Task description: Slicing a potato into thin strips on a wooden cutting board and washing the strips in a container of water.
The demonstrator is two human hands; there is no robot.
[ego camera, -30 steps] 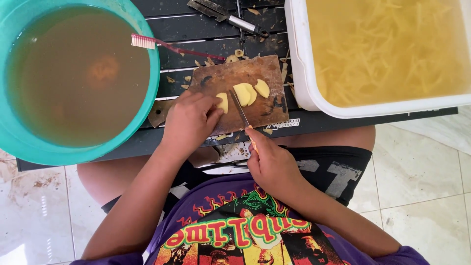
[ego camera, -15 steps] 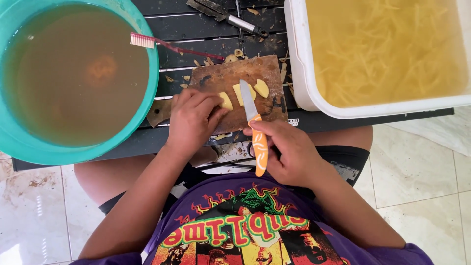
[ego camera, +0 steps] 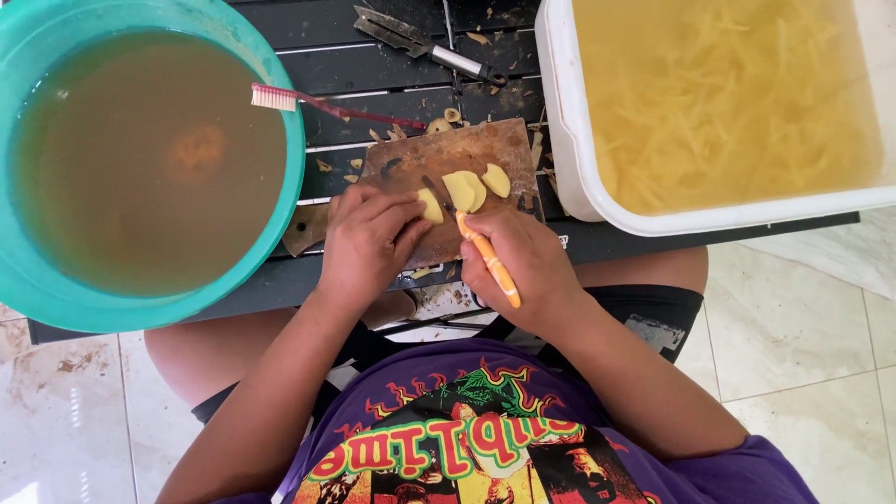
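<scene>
Beside the basin [ego camera: 280, 112], the left hand [ego camera: 369, 245] pins a potato piece [ego camera: 429, 205] to the board [ego camera: 448, 154]; the right hand [ego camera: 518, 266] grips the knife [ego camera: 485, 261], mid-slice. Next cut likely needs fingertips tucked back, short of the tub [ego camera: 560, 112].

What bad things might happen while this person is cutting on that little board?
The left hand pins a yellow piece right beside the knife held by the right hand, so the blade might nick a fingertip. The board is small and sits near the table edge, so slices could slide off. The toothbrush resting on the teal basin rim may tip into the murky water.
</scene>
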